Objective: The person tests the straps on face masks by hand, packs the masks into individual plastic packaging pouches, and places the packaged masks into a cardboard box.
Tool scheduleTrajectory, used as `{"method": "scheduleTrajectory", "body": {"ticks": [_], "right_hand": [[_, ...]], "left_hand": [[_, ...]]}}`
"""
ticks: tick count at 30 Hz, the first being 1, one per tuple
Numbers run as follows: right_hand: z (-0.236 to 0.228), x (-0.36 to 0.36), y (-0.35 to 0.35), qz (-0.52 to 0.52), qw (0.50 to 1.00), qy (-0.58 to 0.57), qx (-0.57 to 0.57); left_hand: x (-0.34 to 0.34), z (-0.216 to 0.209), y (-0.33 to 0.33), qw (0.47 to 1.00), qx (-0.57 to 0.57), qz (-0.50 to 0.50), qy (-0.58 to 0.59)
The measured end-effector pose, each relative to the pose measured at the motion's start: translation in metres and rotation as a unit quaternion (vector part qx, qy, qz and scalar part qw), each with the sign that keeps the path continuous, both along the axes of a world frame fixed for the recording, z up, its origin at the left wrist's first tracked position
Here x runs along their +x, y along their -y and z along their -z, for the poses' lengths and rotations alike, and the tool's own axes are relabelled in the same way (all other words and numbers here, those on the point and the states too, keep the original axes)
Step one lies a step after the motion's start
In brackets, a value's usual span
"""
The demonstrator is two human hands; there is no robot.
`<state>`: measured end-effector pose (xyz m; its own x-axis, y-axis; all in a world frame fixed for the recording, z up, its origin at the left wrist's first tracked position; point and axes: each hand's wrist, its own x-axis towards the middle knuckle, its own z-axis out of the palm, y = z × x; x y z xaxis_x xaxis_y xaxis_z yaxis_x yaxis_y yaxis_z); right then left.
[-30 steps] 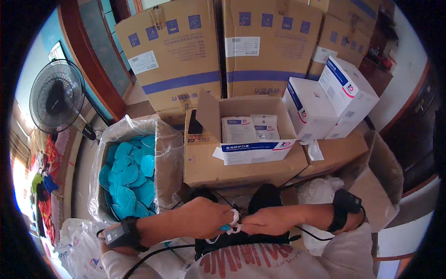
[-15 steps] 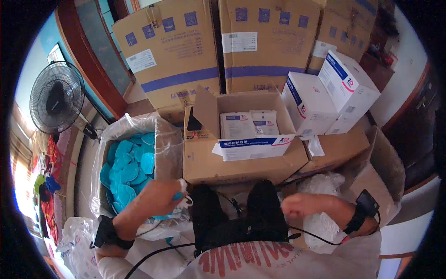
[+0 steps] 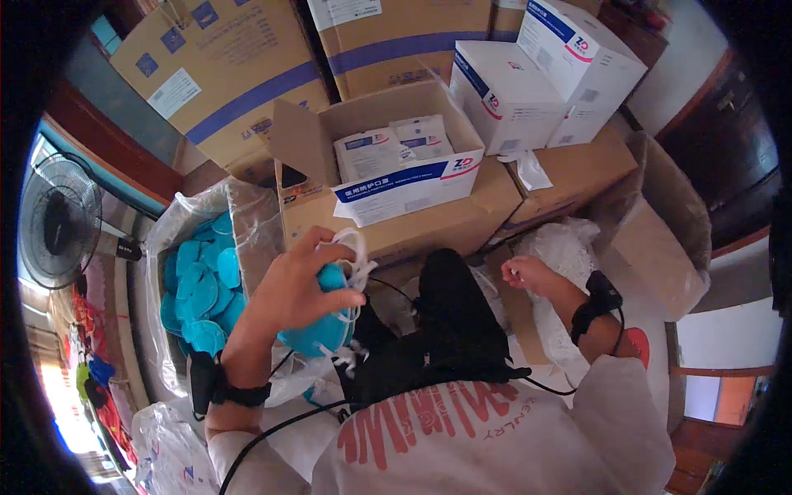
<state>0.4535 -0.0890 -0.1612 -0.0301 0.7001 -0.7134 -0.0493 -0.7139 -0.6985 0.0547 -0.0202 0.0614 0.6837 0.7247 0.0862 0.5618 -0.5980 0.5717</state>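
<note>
- Floor (image 3: 124, 272): carries cardboard cartons and bags.
- Large brown cartons (image 3: 214, 74): stacked along the far edge.
- Open carton (image 3: 388, 223): centre, holding white packets.
- Clear bag of blue masks (image 3: 202, 289): left side.
- Standing fan (image 3: 58, 219): far left edge.

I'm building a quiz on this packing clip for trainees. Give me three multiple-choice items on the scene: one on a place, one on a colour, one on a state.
1. Where does the plastic-lined bin of loose masks stand?
A. To the person's left
B. On the white cartons
C. To the person's right

2. What colour is the mask in the left hand?
A. White
B. Blue
C. Black

3. What state is the brown carton in front of the person in?
A. Taped shut
B. Crushed flat
C. Open, flaps up

Answers:
1. A: the plastic-lined bin sits left of the left hand.
2. B: the mask is blue with white straps.
3. C: the brown carton shows white packs inside. The right hand is low on the right, away from it.
</note>
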Motion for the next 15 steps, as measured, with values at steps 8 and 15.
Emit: {"method": "scheduleTrajectory", "body": {"ticks": [8,15], "right_hand": [[0.074,0.020,0.013,-0.035,0.985,0.169,-0.005],[-0.004,-0.042,-0.046,-0.083,0.923,0.332,0.174]], "left_hand": [[0.009,-0.004,-0.004,0.997,-0.002,-0.033,0.073],[0.014,-0.005,-0.011,0.998,0.025,-0.041,0.051]]}}
